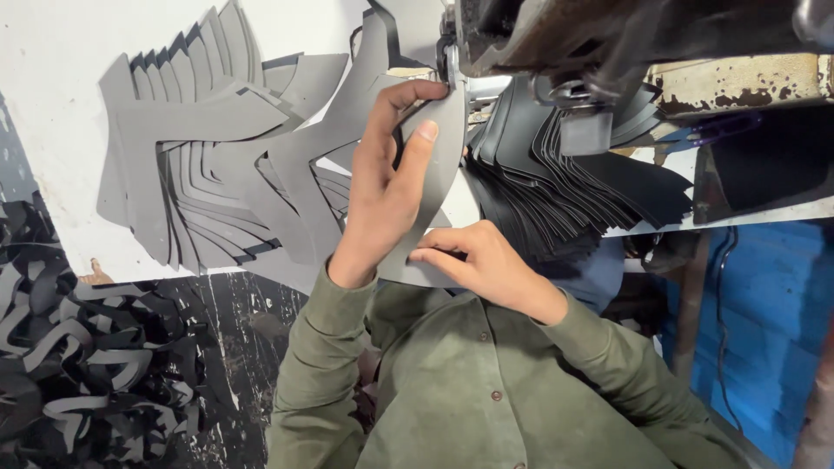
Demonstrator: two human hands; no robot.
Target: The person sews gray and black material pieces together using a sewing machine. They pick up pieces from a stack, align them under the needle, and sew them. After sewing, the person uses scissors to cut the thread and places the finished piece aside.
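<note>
A curved grey piece (441, 165) is held by 2 hands at the foot of a worn machine (556, 43). The left hand (387, 187) is closed on the piece's upper part: the thumb is laid across its face, and the forefinger is stretched up along its top edge to the machine's metal foot. The right hand (478, 260) is closed on the lower end of the same piece, which is pinched between fingertips and thumb just above the chest. The piece is thus kept between both hands, upright and bowed, with its top touching the machine and its bottom near the green shirt (486, 391).

To the left of the hands, a fanned stack of grey pieces (200, 165) is spread on the white table (52, 69), overlapping one another. To the right, beneath the machine, a second stack of black pieces (565, 187) is seen, fanned out and hanging over the table's edge. A blue surface (773, 304) is visible at the lower right. On the dark floor at the lower left, a heap of curled offcuts (78, 356) is piled, well apart from the hands. Both sleeves of the shirt are buttoned down the wrists, and the forearms are crossed close together under the held piece.
</note>
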